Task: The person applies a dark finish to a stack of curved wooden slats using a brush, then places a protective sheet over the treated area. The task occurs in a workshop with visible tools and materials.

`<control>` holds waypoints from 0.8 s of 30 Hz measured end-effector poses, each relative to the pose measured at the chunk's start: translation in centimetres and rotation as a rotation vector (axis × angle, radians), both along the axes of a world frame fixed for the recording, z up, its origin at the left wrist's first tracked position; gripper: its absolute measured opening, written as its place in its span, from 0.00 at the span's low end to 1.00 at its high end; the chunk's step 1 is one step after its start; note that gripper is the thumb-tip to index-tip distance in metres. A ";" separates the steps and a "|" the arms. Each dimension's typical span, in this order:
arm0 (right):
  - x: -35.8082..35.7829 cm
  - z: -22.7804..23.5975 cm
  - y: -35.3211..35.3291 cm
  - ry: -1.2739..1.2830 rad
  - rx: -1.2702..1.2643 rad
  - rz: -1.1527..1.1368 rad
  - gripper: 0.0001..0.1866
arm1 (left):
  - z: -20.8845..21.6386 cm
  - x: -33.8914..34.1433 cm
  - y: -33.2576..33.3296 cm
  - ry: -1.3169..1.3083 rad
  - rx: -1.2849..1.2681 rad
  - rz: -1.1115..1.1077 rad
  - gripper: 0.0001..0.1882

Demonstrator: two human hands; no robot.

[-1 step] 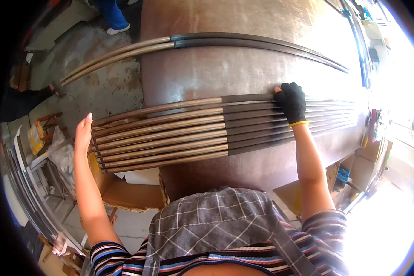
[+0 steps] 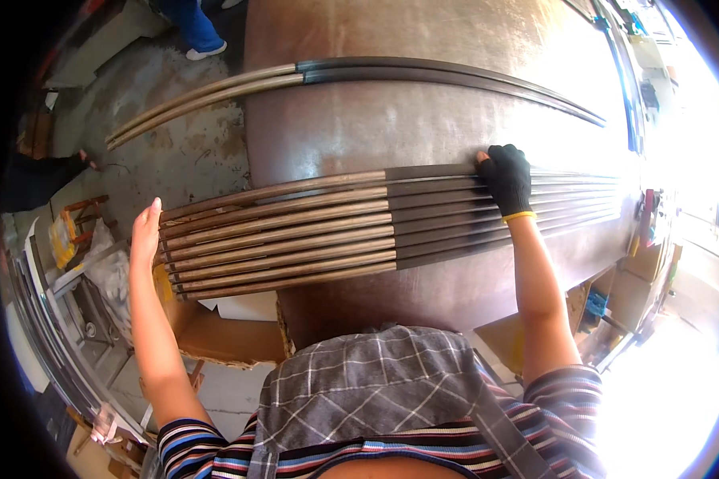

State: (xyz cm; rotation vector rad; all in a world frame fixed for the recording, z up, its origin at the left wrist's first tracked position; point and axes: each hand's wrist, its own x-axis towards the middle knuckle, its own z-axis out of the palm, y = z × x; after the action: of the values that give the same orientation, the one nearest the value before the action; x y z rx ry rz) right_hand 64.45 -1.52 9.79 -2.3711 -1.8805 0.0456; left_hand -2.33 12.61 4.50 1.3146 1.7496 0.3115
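Presently, the near row of long rods (image 2: 284, 231) lies across the brown table (image 2: 351, 132), its left ends reaching out past the table's edge above a cardboard box (image 2: 228, 335). Each rod is tan on the left and dark on the right. Hands well apart, one toward each side of the row. Left hand (image 2: 145, 231): bare, held upright and flat at the upper left ends, fingers extended and not wrapped around anything; contact looks likely, pressure cannot be judged. Right hand (image 2: 506, 180): in a black glove with a yellow cuff, fingers curled down over the row's far edge on the dark part; whether it pinches a rod or only rests there, cannot tell. State of the work, as judged from the layout: the row is gathered side by side, with the colour changes close to one line, stepping slightly toward the right at the near side. Left ends likewise near one line but not exactly even. Not joined to the row: a far pair of rods (image 2: 303, 73), lying separately across the table with bare surface between. Right ends of the row wash out in glare, so their evenness is unrecorded.
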 end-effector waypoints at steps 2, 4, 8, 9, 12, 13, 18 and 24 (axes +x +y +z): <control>-0.3 0.2 -0.1 -0.002 -0.002 -0.012 0.17 | -0.9 -0.7 -0.7 0.047 0.050 0.015 0.33; -0.6 0.4 -0.1 -0.018 -0.036 -0.036 0.18 | -0.6 -0.3 -1.0 -0.022 0.046 0.010 0.32; 0.3 -0.8 -0.8 -0.096 -0.259 0.098 0.14 | 1.4 -0.3 -0.1 0.041 -0.114 -0.052 0.27; 0.2 -0.3 -1.0 0.063 -0.027 0.035 0.15 | 2.4 0.1 1.3 0.140 -0.136 -0.192 0.26; -2.1 2.3 0.9 -0.116 0.078 0.175 0.17 | 3.0 -1.6 5.1 0.027 -0.040 0.154 0.27; -2.7 2.9 1.8 -0.167 0.081 0.167 0.21 | 3.9 -1.2 6.2 0.034 0.055 0.291 0.28; -6.0 2.9 8.7 -0.149 0.080 0.253 0.33 | 1.8 -2.7 12.8 -0.199 0.185 0.599 0.31; -5.5 -0.4 10.3 -0.057 0.169 0.291 0.39 | 0.6 -1.2 15.1 -0.217 0.159 0.553 0.23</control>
State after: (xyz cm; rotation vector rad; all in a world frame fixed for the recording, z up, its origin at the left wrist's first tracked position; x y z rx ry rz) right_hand 58.92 8.73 9.42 -1.9966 -2.1474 -0.1502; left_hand -3.54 27.70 5.13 0.8378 1.9006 0.8852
